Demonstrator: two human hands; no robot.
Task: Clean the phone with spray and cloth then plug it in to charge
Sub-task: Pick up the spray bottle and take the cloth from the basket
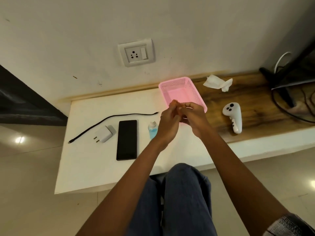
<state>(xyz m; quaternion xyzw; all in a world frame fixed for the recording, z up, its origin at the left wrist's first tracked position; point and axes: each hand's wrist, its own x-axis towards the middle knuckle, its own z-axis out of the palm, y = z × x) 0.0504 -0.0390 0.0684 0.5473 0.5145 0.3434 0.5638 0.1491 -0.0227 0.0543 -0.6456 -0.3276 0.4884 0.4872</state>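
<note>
Your phone [127, 140] lies face up on the white tabletop [88, 167], between the charger [104, 134] and the spray bottle [152, 130]: a stiff, slick glass slab, probably fragile, so grip it by its long edges. The cloth [218, 82], soft and crumpled, sits well apart on the wood ledge [255, 106] beyond the perforated pink basket [172, 83]. The bottle looks light and smooth; take it round the body. The cable [109, 117] is limp; pinch its plug. Your left hand [167, 121] and right hand [192, 116] are pressed together, fingers curled, holding nothing I can see.
</note>
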